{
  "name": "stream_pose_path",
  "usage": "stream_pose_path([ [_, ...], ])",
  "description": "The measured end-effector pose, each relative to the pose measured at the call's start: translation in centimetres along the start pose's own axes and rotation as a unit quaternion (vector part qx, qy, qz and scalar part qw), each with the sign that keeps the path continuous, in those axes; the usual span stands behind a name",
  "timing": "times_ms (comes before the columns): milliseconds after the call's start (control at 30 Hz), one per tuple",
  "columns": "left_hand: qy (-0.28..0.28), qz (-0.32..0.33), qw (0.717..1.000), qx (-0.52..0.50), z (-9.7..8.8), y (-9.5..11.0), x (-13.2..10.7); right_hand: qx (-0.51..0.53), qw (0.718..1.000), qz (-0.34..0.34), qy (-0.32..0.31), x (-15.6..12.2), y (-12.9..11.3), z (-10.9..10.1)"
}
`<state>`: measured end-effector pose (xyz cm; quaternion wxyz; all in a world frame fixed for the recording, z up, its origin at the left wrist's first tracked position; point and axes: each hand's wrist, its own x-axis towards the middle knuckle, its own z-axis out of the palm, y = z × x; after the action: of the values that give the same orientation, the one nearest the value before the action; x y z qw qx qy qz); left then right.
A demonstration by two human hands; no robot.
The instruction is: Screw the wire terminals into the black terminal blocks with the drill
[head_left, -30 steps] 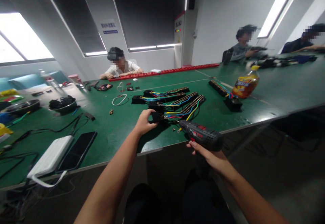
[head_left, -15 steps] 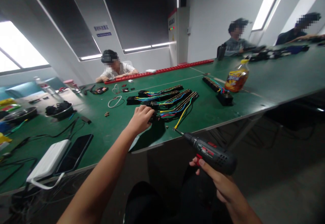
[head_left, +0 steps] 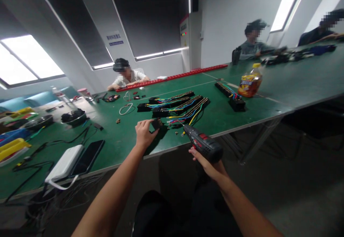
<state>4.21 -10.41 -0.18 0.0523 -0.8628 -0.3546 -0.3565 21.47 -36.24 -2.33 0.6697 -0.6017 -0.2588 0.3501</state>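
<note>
My left hand grips a small black block at the near part of the green table. In my right hand is a black and red cordless drill, its thin bit pointing left towards coloured wires with ring ends. A yellow wire runs down to a lug near the table edge, beside a small brass-coloured screw. Just beyond lie several black terminal strips with blue, yellow and green wires. Whether the bit touches anything I cannot tell.
A drink bottle stands behind another wired strip on the right. A white power bank and a phone lie at left, near black cables. Small brass parts sit left of my hand. People sit across the table.
The drill has moved up and left, its bit leaving the yellow wire's lug for the other wire ends. My left hand has shifted left, showing more of the black block.
</note>
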Motion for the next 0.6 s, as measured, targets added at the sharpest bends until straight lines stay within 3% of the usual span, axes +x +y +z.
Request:
stream_pose_path([
  [100,-0.006,-0.052,0.999,-0.012,0.0,-0.4,-0.3,-0.005,1.000,-0.002,-0.003,-0.5,-0.2,0.4],
  [267,-0.090,-0.131,0.985,-0.069,0.1,-1.4,-0.1,0.054,0.998,0.028,0.013,-3.2,1.2,-1.0],
  [400,-0.146,-0.139,0.965,-0.169,-0.3,-2.9,-0.2,0.074,0.995,0.055,0.028,-5.3,1.9,-3.1],
  [600,-0.211,-0.113,0.945,-0.224,-1.7,-5.8,-0.3,0.066,0.996,0.043,0.051,-7.0,1.6,-6.0],
])
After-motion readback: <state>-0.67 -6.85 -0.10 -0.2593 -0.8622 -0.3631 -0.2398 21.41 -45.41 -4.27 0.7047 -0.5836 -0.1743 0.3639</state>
